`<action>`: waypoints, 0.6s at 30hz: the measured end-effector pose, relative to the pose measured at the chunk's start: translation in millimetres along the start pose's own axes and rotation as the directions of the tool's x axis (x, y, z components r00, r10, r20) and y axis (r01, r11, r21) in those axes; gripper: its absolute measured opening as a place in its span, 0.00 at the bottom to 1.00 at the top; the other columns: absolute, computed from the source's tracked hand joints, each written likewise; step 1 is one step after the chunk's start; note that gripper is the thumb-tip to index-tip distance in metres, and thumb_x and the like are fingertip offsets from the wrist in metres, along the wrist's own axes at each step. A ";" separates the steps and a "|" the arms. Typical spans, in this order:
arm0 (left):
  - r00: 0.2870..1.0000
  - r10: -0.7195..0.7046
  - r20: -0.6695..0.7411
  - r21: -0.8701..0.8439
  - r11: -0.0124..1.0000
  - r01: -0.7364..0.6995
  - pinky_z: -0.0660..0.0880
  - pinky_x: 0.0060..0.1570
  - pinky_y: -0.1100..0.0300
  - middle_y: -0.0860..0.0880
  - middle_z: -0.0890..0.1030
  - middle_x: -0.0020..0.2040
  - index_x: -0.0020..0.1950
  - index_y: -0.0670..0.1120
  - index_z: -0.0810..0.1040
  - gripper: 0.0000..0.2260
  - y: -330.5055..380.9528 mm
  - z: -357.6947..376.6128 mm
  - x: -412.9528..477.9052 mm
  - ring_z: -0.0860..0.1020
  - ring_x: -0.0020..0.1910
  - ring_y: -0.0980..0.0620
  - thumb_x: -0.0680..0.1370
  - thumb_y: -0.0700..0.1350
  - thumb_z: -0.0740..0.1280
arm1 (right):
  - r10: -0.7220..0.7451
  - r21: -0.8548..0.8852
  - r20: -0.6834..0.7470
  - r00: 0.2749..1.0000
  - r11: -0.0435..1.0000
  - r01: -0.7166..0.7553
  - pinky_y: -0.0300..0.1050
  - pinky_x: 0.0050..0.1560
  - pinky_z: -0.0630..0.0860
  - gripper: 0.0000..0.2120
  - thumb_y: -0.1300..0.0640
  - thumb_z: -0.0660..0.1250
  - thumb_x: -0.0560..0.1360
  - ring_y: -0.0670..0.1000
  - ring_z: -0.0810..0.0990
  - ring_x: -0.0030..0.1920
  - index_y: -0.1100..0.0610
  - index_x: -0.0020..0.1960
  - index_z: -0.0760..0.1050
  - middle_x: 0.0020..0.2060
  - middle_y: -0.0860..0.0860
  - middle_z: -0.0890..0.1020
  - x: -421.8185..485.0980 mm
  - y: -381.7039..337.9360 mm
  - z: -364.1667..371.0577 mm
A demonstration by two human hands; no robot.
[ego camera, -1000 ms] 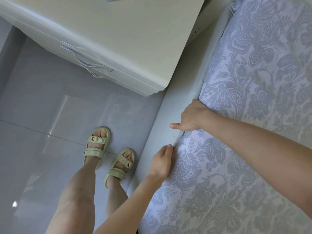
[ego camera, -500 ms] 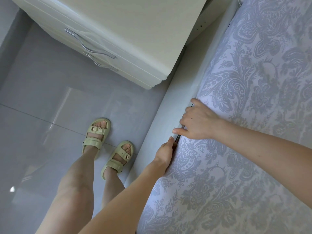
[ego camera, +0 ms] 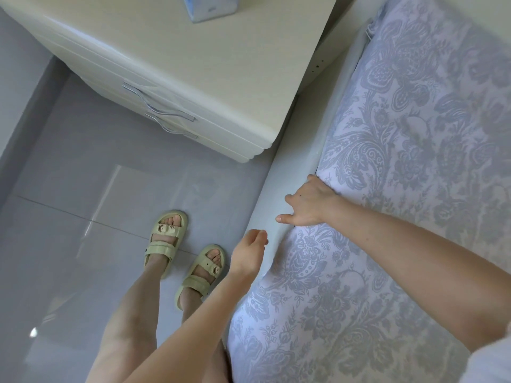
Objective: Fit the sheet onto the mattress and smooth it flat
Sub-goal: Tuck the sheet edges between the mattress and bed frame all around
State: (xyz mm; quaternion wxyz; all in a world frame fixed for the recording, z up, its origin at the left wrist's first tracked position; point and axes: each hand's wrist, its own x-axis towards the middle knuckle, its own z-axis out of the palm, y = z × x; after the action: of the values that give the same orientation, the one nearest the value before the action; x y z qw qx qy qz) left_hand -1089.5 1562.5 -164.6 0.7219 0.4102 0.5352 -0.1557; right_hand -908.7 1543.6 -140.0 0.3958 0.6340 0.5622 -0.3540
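Tucking the sheet (ego camera: 387, 217) along the bed edge, right hand (ego camera: 307, 205) fingers hidden in the gap, left hand (ego camera: 249, 255) loosely curled, empty; next, smoothing flat.

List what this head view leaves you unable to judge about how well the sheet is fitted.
- Sheet corners: cut off by the frame edges.
- Tuck under the mattress: hidden by the bed frame.
- Right hand fingertips: curled over the sheet's edge, out of sight.
- Left hand grip: blurred.
- Blue item on the nightstand: cropped at the top.
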 end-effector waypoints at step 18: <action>0.999 -0.030 0.012 0.198 0.980 0.027 0.68 0.40 0.59 0.53 0.77 0.41 0.41 0.53 0.76 0.09 -66.5 -72.3 -28.7 0.72 0.40 0.52 0.78 0.44 0.59 | 0.287 0.183 -0.506 0.813 0.957 -0.225 0.65 0.70 0.49 0.27 0.41 0.50 0.78 0.58 0.76 0.55 0.54 0.44 0.83 0.51 0.54 0.81 -45.3 -62.2 19.7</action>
State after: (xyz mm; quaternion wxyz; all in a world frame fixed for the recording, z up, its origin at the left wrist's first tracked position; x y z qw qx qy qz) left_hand -1191.1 1570.3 -173.6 0.6794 0.4708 0.5174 -0.2217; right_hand -975.9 1509.7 -114.6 0.2333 0.7981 0.5372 -0.1415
